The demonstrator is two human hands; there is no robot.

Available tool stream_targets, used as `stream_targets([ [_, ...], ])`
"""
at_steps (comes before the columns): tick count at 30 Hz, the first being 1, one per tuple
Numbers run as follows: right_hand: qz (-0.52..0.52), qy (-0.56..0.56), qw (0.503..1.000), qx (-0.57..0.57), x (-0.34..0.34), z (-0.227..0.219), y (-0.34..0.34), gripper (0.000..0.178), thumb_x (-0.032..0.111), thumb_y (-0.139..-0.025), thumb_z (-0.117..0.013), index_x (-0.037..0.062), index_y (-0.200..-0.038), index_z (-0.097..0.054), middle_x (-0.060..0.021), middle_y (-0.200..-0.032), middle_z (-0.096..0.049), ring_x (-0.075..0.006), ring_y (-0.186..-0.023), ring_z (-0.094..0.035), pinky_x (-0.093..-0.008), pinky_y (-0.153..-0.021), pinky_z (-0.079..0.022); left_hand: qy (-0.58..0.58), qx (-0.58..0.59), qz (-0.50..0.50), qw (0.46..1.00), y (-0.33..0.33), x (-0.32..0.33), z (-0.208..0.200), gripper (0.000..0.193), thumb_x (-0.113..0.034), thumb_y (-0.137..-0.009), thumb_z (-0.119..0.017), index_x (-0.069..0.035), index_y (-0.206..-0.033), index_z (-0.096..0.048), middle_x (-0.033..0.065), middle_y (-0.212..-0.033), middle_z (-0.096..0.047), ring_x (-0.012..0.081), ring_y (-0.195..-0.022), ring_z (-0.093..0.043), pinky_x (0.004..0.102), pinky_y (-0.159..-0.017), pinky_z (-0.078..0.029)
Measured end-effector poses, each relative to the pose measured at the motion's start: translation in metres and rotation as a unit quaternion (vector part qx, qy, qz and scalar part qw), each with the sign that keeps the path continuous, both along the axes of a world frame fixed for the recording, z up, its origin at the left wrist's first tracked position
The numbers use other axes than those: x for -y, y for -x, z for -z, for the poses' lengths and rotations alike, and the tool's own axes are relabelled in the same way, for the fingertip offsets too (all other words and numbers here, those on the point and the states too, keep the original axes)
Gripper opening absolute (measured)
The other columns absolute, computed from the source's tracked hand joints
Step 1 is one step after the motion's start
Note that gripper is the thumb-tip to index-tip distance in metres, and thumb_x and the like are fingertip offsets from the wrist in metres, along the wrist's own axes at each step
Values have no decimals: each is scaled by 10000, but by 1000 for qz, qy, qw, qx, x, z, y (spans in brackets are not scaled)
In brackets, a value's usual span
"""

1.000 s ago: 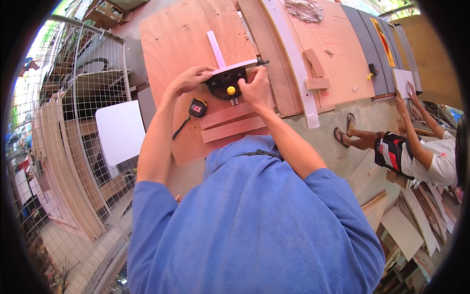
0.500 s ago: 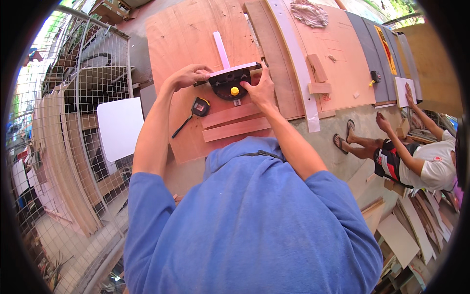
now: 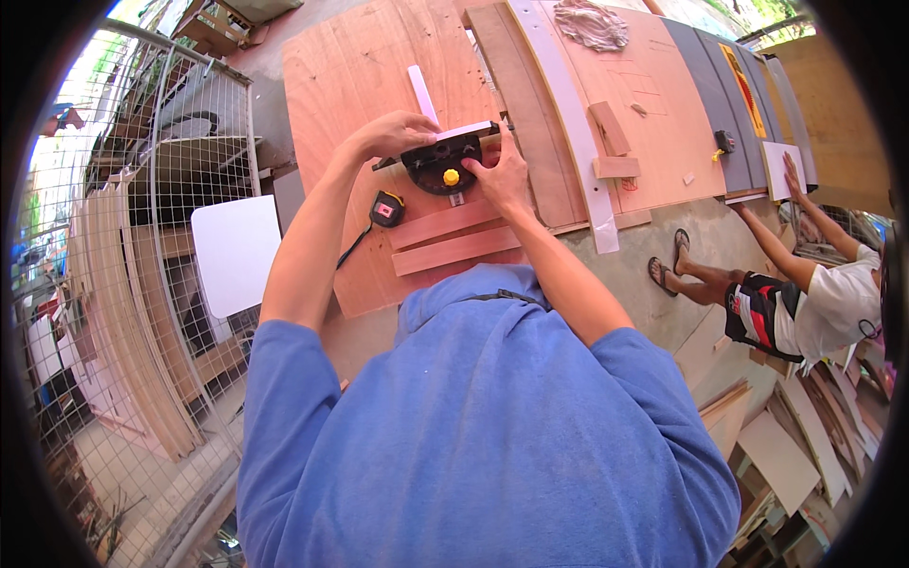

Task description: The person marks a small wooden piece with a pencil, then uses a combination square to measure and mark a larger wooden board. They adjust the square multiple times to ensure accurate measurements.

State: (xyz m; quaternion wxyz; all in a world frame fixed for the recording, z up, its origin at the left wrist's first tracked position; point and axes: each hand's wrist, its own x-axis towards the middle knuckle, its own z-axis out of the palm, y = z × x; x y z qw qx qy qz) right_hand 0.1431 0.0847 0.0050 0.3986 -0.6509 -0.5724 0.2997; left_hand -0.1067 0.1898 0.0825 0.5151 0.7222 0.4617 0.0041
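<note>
On a plywood sheet [image 3: 355,66] before me stands a miter gauge [image 3: 434,178] with a black half-round head and a yellow knob. A white strip [image 3: 469,131] lies along its far, straight side. My left hand [image 3: 396,135] is closed over the strip's left part, fingertips bent onto it. My right hand [image 3: 500,168] grips the gauge's right end, thumb on the black head and fingers up along the end of the strip. Another pale narrow strip [image 3: 422,93] points away behind the gauge. Nearer me lie a tape measure [image 3: 386,209] and two wooden strips [image 3: 445,251].
To the right are a long white board [image 3: 568,104], wood blocks [image 3: 611,133], a crumpled cloth [image 3: 592,24] and a grey saw table [image 3: 710,85]. There a co-worker [image 3: 805,284] holds a white panel [image 3: 781,168]. Wire mesh fencing [image 3: 180,189] stands left.
My left hand has shifted right along the white strip, covering more of it. My right hand keeps its grip. The co-worker's nearer hand has reached forward to the saw table's edge.
</note>
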Motion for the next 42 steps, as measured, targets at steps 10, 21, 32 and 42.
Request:
stream_targets([
  [10, 10, 28, 999, -26, 3, -10, 0, 1024, 226, -737, -976, 87, -1604, -448, -159, -1112, -766, -255, -890, -751, -392, -832, -610, -58, -20, 12, 998, -10, 1, 3, 496, -155, -903, -772, 3, -1364, -682, 182, -1206, -766, 268, -1121, -709, 385, -1019, -541],
  [21, 17, 22, 999, -24, 3, -10, 0, 1033, 240, -719, -976, 85, -1598, -457, -163, -967, -749, -297, -783, -720, -425, -773, -584, -119, -30, 13, 992, -15, 9, -7, 412, -176, -863, -753, 18, -1225, -727, 201, -1038, -795, 299, -990, -763, 404, -930, -585],
  [32, 18, 22, 999, -32, 4, -11, 2, 1011, 233, -724, -975, 82, -1590, -474, -163, -1087, -756, -284, -841, -729, -408, -809, -589, -125, -40, 23, 991, -16, 9, -9, 400, -195, -856, -775, 4, -1201, -731, 219, -1046, -786, 338, -994, -766, 422, -915, -590],
  [42, 22, 11, 999, -24, 5, -8, 2, 1028, 251, -722, -980, 94, -1597, -465, -150, -905, -733, -286, -793, -720, -413, -765, -583, -143, -47, 32, 988, -18, 8, -8, 396, -181, -837, -765, 15, -1179, -735, 212, -1025, -789, 328, -964, -765, 418, -892, -593],
])
